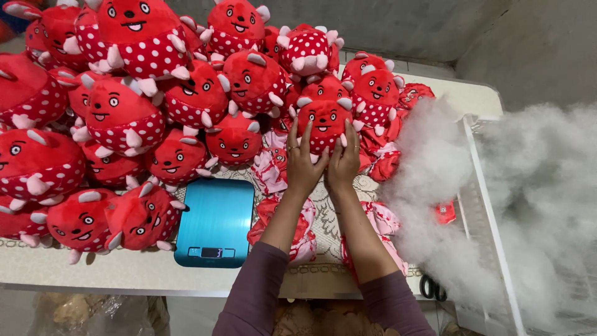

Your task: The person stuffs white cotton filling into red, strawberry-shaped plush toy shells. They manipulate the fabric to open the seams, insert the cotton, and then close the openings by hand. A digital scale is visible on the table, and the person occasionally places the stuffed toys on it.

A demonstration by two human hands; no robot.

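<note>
Both hands' fingers around one red plush toy, stuffed toys piled behind, blue scale left.

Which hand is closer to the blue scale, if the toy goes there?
The left hand, probably. Both hands hold the red stuffed toy, but the blue kitchen scale lies on the table to the left, nearer that hand. The right hand sits on the far side, towards the white stuffing.
</note>
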